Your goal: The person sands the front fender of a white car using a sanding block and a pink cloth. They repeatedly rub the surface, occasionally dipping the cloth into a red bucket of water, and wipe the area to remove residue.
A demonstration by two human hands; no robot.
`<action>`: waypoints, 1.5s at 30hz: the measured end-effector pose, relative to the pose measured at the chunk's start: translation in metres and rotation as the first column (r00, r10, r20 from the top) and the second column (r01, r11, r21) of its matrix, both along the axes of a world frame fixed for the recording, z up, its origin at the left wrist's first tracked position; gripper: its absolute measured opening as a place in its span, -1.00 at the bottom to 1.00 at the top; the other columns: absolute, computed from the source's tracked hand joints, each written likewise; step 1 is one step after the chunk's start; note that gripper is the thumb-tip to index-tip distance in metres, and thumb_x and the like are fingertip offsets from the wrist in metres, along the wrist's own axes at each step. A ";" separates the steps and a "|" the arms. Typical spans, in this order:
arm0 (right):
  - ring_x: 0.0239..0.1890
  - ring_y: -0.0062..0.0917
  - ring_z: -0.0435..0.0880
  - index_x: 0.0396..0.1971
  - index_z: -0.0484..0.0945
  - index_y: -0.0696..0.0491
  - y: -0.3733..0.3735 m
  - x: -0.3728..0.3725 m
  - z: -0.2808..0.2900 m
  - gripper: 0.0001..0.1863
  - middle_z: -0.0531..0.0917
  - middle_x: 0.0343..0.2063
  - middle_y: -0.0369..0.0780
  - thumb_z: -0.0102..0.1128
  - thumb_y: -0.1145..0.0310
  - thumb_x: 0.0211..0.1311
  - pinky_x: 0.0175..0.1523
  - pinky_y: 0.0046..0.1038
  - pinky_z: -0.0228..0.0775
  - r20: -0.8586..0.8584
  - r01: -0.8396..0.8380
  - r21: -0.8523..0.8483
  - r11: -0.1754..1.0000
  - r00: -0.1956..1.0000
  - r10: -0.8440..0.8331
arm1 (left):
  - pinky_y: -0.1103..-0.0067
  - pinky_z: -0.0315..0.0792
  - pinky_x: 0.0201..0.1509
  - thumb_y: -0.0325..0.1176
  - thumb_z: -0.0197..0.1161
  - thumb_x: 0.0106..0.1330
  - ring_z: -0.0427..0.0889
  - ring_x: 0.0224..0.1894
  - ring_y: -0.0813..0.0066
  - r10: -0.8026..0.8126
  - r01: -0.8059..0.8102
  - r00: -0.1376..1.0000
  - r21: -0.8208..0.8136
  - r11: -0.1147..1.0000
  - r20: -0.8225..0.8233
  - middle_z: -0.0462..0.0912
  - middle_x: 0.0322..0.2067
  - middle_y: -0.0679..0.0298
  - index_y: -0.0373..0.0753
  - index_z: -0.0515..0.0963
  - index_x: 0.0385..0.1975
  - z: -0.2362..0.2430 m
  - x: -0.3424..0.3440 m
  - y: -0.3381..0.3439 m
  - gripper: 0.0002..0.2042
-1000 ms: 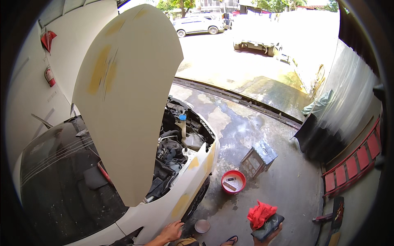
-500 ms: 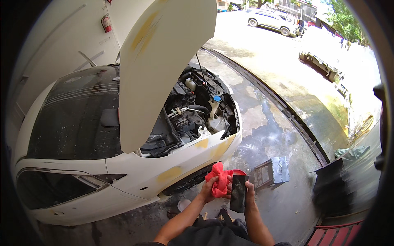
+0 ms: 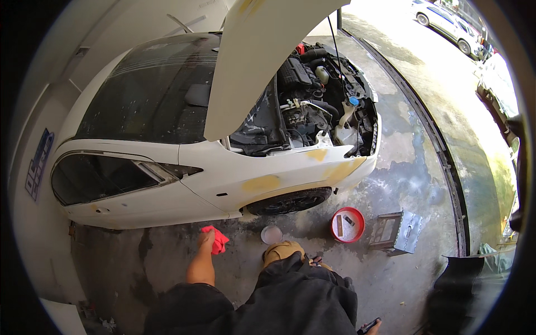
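Observation:
My left hand (image 3: 206, 241) is closed round a bunched red cloth (image 3: 219, 240), held out low beside the white car (image 3: 201, 192). At the bottom edge my right hand (image 3: 375, 327) grips a dark, flat rectangular piece (image 3: 366, 326). Most of that hand is cut off by the frame, and the piece's exact kind cannot be made out. The car's front fender bears yellowish patches (image 3: 261, 183) above the wheel (image 3: 290, 202). Its raised hood (image 3: 262, 67) leaves the engine bay (image 3: 312, 106) exposed.
A red bucket (image 3: 362, 226) with small blocks inside stands on the floor near the front wheel. Beside it are a grey step stool (image 3: 410, 231) and a pale round container (image 3: 272, 234). A dark floor channel (image 3: 430, 128) curves along the right; black sheeting (image 3: 455, 285) hangs at lower right.
My hands have moved apart: the left carried the red cloth left, the right took the dark piece down to the bottom edge. The view has shifted, and the whole bucket now shows.

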State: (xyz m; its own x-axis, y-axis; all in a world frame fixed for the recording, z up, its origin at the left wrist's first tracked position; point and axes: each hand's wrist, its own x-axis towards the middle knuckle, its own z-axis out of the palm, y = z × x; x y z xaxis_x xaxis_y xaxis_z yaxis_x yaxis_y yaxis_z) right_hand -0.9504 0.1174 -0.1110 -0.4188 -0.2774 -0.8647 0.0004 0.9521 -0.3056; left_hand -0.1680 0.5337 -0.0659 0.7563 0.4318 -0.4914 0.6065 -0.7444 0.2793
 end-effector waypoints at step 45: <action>-0.38 -0.39 0.75 0.21 0.55 -0.02 -0.073 0.407 0.177 -0.45 0.71 -0.13 -0.21 -0.04 -0.16 0.60 -0.37 -0.19 0.69 0.796 0.428 -0.538 0.726 0.541 0.271 | 0.12 0.47 0.32 0.06 0.38 0.38 0.57 0.32 -0.01 -0.882 0.976 0.203 -0.011 0.219 0.424 0.44 0.42 -0.04 -0.22 0.30 0.50 0.203 -0.018 -0.379 -0.22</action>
State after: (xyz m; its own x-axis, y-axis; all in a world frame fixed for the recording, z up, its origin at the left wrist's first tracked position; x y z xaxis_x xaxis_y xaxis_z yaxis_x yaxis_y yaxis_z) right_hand -0.5434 0.0442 0.0663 0.2805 -0.8612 -0.4238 0.6292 0.4984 -0.5964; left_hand -0.1861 0.1547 0.1368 0.6160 -0.7772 -0.1288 -0.6262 -0.5823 0.5185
